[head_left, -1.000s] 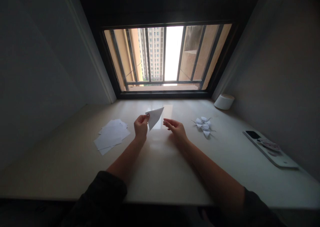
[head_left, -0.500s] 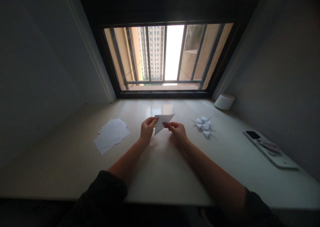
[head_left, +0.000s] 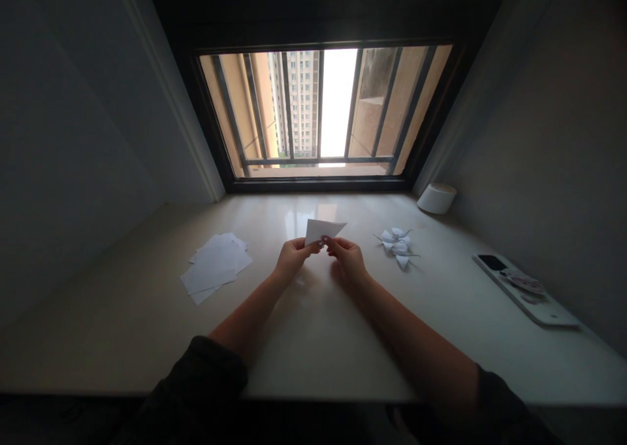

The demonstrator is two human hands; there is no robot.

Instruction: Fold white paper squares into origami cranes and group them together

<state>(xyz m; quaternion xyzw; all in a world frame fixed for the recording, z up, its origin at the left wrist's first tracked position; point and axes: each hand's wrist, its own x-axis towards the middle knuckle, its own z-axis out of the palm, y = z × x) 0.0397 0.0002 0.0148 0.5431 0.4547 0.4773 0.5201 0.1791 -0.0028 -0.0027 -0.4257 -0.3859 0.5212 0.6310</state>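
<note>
A folded piece of white paper [head_left: 321, 230], roughly triangular with a point towards the right, is held up above the pale sill in the head view. My left hand [head_left: 292, 255] pinches it at its lower left. My right hand [head_left: 347, 255] has its thumb and fingers closed on the lower edge, close to the left fingertips. The lower part of the paper is hidden behind my fingers. To the left lies a loose stack of white paper sheets [head_left: 218, 265]. Several small folded paper pieces [head_left: 398, 244] with thin pointed ends lie in a cluster to the right.
A white cup-like object [head_left: 436, 198] stands at the back right by the wall. A phone [head_left: 529, 296] with a dark camera patch lies on the right of the sill [head_left: 313, 353]. A dark-framed window [head_left: 318, 185] with bars closes off the back.
My left hand has slid down from the paper's upper left to its lower edge, nearer my right fingertips. The paper has turned slightly and shows its upper part more.
</note>
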